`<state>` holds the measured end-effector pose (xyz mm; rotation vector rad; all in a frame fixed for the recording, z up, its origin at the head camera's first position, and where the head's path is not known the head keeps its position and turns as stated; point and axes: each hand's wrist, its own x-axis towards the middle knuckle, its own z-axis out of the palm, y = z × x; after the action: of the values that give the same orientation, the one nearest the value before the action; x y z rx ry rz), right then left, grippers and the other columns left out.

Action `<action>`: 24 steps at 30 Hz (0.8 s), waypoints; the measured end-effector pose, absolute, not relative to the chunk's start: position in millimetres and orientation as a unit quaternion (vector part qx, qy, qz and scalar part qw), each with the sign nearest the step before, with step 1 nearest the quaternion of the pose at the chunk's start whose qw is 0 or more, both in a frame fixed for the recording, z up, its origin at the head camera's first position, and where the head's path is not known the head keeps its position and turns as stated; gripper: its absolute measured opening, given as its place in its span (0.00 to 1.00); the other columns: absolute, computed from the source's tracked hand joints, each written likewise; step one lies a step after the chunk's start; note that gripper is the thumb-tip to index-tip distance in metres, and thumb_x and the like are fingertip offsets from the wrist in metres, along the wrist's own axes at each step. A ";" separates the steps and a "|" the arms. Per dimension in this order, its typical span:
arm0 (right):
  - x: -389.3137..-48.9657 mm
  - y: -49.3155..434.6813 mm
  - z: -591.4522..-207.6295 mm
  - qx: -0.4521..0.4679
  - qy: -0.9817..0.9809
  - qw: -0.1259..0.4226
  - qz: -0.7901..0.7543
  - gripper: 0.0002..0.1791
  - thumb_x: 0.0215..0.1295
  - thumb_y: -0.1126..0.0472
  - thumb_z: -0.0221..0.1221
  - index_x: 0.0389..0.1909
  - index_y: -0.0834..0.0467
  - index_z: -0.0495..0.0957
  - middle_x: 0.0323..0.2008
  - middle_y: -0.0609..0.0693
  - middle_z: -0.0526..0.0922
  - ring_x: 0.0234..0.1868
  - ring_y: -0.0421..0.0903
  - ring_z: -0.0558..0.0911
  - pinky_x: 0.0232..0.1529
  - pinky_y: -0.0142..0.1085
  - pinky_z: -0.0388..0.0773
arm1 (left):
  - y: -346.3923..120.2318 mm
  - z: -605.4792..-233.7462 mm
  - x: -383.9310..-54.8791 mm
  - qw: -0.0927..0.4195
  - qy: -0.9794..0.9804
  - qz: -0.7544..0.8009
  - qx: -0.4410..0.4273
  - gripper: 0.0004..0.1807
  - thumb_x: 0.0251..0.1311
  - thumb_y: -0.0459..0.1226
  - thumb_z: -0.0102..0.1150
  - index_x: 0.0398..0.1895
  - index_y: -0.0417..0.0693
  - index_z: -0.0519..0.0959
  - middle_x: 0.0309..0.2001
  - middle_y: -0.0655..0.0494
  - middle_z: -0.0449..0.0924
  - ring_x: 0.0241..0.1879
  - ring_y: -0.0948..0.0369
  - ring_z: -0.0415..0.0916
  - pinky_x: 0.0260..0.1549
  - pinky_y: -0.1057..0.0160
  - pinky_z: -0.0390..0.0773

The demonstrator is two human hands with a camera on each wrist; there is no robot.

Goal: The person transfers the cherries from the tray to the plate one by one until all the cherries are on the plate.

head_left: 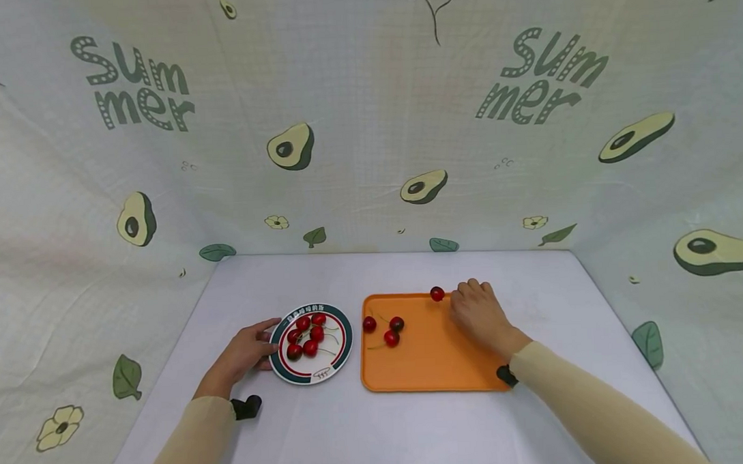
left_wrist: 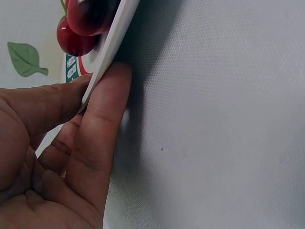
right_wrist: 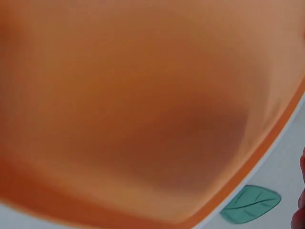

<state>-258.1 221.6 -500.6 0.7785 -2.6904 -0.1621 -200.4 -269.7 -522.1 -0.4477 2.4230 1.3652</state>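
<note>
My left hand (head_left: 251,349) pinches the near-left rim of a round white plate (head_left: 323,372) with a dark green border, thumb above and fingers beneath. Several red cherries (head_left: 311,348) with stems lie on it. My right hand (head_left: 480,317) is over the right part of an orange tray (head_left: 431,366), its fingers curled. Just left of those fingers a single cherry (head_left: 437,293) shows against the tray's far rim, seemingly held by its stem; the fingertips are hidden. In the right wrist view the tray (right_wrist: 143,95) fills most of the picture, blurred.
Toward the tray's left side lie a dark cherry (head_left: 396,324), a red cherry (head_left: 391,338) and another cherry (head_left: 369,324) by the rim. Plate and tray stand side by side on a white table (head_left: 329,431). A cloth printed with avocados (head_left: 368,123) hangs behind.
</note>
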 end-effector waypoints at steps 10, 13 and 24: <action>-255.8 161.4 -493.9 0.352 -0.909 0.219 -0.048 0.15 0.64 0.58 0.70 0.25 0.60 0.76 0.25 0.51 0.69 0.31 0.50 0.65 0.35 0.39 0.58 | -270.3 -522.3 -201.0 0.161 0.850 0.479 -0.151 0.37 0.69 0.29 0.63 0.81 0.50 0.65 0.64 0.31 0.70 0.39 0.55 0.81 0.35 0.61 0.87; -252.9 136.0 -492.2 0.372 -0.905 0.199 -0.054 0.14 0.67 0.57 0.68 0.26 0.60 0.78 0.26 0.51 0.70 0.32 0.51 0.67 0.36 0.39 0.60 | -270.3 -521.5 -200.7 0.161 0.851 0.478 -0.149 0.37 0.69 0.29 0.63 0.81 0.50 0.65 0.64 0.32 0.71 0.40 0.55 0.80 0.35 0.61 0.87; -240.1 52.3 -492.0 0.392 -0.907 0.128 -0.083 0.12 0.73 0.53 0.64 0.41 0.58 0.87 0.35 0.50 0.81 0.40 0.49 0.72 0.42 0.39 0.70 | -267.8 -516.5 -199.2 0.166 0.847 0.481 -0.155 0.37 0.70 0.29 0.63 0.81 0.51 0.66 0.65 0.32 0.70 0.41 0.55 0.81 0.35 0.62 0.87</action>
<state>-240.1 52.3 -492.0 1.1410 -2.6395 -0.2415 -199.2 -267.8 -516.5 -0.4409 2.4111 1.3689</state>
